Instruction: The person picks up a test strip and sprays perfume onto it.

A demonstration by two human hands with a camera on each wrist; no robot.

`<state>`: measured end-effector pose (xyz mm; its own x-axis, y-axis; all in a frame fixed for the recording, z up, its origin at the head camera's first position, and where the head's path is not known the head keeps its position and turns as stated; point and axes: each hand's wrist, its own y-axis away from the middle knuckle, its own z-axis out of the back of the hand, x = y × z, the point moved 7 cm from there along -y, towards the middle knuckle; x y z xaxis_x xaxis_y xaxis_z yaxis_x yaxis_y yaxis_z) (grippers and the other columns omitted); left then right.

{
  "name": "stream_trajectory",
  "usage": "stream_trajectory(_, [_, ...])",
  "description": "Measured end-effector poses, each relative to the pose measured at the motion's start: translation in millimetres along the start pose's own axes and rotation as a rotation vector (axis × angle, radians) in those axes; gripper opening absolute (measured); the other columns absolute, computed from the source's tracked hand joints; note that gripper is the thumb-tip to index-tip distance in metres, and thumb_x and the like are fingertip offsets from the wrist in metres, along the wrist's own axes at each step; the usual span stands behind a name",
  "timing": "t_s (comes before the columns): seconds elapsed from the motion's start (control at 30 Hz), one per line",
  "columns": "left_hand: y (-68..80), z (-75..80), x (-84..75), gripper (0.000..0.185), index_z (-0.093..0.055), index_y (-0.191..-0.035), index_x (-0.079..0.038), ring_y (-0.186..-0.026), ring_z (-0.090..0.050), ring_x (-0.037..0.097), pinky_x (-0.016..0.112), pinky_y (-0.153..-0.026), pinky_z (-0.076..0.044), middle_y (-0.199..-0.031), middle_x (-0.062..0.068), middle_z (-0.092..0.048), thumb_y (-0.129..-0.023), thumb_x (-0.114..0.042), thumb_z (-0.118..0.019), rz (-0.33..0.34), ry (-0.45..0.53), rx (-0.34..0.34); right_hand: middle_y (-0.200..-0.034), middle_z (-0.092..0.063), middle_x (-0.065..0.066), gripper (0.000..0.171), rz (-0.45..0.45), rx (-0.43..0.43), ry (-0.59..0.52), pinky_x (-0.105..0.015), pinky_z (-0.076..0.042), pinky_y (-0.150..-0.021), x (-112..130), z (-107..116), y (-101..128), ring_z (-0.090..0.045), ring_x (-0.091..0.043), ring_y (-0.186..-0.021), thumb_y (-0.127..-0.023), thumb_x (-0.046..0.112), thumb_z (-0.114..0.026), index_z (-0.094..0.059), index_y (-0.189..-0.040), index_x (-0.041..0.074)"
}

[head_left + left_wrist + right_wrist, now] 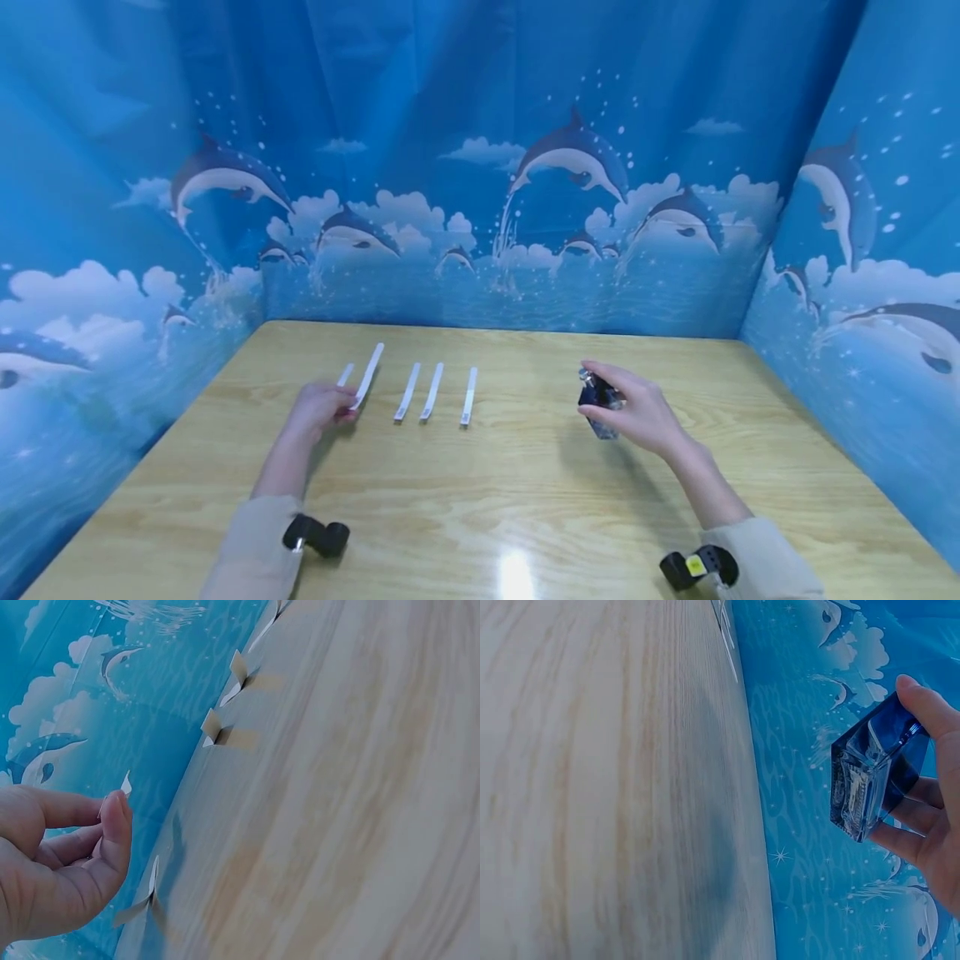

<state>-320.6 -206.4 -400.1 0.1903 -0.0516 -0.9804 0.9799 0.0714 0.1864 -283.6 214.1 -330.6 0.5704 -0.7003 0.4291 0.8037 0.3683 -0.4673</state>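
My left hand (321,410) pinches a narrow white paper strip (369,373) near its lower end, raised over the left part of the table. In the left wrist view the tip of the held strip (126,784) pokes out above thumb and forefinger. Just behind that hand lies a second strip (345,375), partly hidden by it. To the right lie three more paper strips (407,392), their near ends bent upward. On the right side, my right hand (637,412) grips a faceted dark-blue glass perfume bottle (877,769) above the table, thumb on one side and fingers on the other.
The light wood table (465,508) runs back to a blue curtain (450,100) printed with dolphins and clouds. More curtain hangs along the left and right sides. Each sleeve carries a black wrist camera (318,535).
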Motion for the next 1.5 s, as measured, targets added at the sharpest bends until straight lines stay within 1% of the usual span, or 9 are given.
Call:
stream_trajectory(0.2, [-4.2,-1.8,4.9,0.036,-0.045,-0.115,0.025,-0.052,-0.058,0.010,0.019,-0.053,-0.053,-0.068,0.008,-0.059,-0.081,0.016,-0.051,0.033,0.022,-0.004,-0.131,-0.051,-0.014,0.064,0.011,-0.015,0.003,-0.044,-0.053,-0.082,-0.5,-0.4,1.0,-0.050,-0.034,-0.116,-0.079,0.029,-0.074,-0.049,-0.134,0.010])
stream_trajectory(0.47, [-6.0,-2.3,13.3,0.035,-0.047,-0.111,0.026,-0.051,-0.056,0.011,0.019,-0.051,-0.053,-0.069,0.009,-0.059,-0.078,0.018,-0.053,0.076,-0.030,-0.009,-0.130,-0.052,-0.015,0.064,0.002,-0.005,0.014,-0.045,-0.054,-0.080,-1.8,-1.5,1.4,-0.051,-0.035,-0.115,-0.079,0.031,-0.074,-0.049,-0.133,0.009])
stream_trajectory(0.63, [-7.2,-1.6,14.4,0.035,-0.046,-0.111,0.027,-0.050,-0.056,0.010,0.018,-0.050,-0.053,-0.066,0.009,-0.058,-0.078,0.018,-0.052,0.076,-0.023,-0.001,-0.130,-0.052,-0.015,0.063,-0.003,-0.003,0.018,-0.045,-0.053,-0.081,-3.4,-1.7,0.9,-0.051,-0.034,-0.115,-0.079,0.031,-0.073,-0.049,-0.134,0.010])
stream_trajectory(0.87, [-10.3,1.2,18.7,0.031,-0.048,-0.106,0.028,-0.049,-0.056,0.011,0.019,-0.050,-0.053,-0.066,0.010,-0.057,-0.076,0.019,-0.052,0.080,-0.015,-0.007,-0.131,-0.052,-0.013,0.064,-0.005,-0.001,0.039,-0.048,-0.050,-0.086,-6.0,-0.4,2.1,-0.050,-0.034,-0.116,-0.079,0.033,-0.073,-0.049,-0.134,0.011])
stream_trajectory(1.0, [-10.5,2.7,22.4,0.029,-0.049,-0.103,0.027,-0.049,-0.056,0.012,0.020,-0.051,-0.054,-0.067,0.014,-0.055,-0.075,0.018,-0.052,0.097,-0.019,-0.016,-0.130,-0.052,-0.013,0.064,0.005,-0.008,0.042,-0.048,-0.051,-0.085,-5.8,-1.1,3.4,-0.051,-0.034,-0.115,-0.078,0.032,-0.074,-0.050,-0.133,0.010])
stream_trajectory(1.1, [-9.8,3.4,25.3,0.028,-0.049,-0.102,0.026,-0.049,-0.056,0.012,0.020,-0.051,-0.054,-0.065,0.013,-0.055,-0.076,0.018,-0.052,0.110,-0.024,-0.013,-0.129,-0.053,-0.014,0.064,0.016,-0.011,0.037,-0.047,-0.052,-0.084,-5.1,-2.1,4.4,-0.052,-0.034,-0.114,-0.078,0.030,-0.075,-0.051,-0.132,0.009])
stream_trajectory(1.27, [-7.8,4.2,25.4,0.025,-0.051,-0.101,0.024,-0.049,-0.057,0.011,0.020,-0.050,-0.054,-0.062,0.009,-0.057,-0.078,0.015,-0.054,0.123,-0.047,-0.003,-0.129,-0.054,-0.014,0.063,0.010,-0.010,0.040,-0.047,-0.051,-0.084,-5.2,-3.1,4.9,-0.052,-0.034,-0.114,-0.078,0.031,-0.074,-0.051,-0.132,0.009])
stream_trajectory(1.4, [-5.2,5.3,23.4,0.021,-0.053,-0.098,0.021,-0.048,-0.056,0.010,0.019,-0.049,-0.053,-0.060,0.008,-0.057,-0.079,0.012,-0.055,0.133,-0.067,-0.012,-0.129,-0.053,-0.014,0.063,0.003,-0.012,0.041,-0.049,-0.050,-0.085,-4.9,-2.5,4.5,-0.051,-0.035,-0.114,-0.078,0.031,-0.074,-0.050,-0.133,0.009])
stream_trajectory(1.5, [-3.6,6.4,21.6,0.019,-0.054,-0.095,0.021,-0.046,-0.055,0.010,0.019,-0.047,-0.052,-0.058,0.007,-0.057,-0.080,0.011,-0.055,0.122,-0.089,-0.014,-0.129,-0.053,-0.015,0.064,0.004,-0.014,0.043,-0.049,-0.050,-0.086,-4.9,-2.0,4.4,-0.051,-0.035,-0.114,-0.078,0.031,-0.074,-0.050,-0.132,0.008])
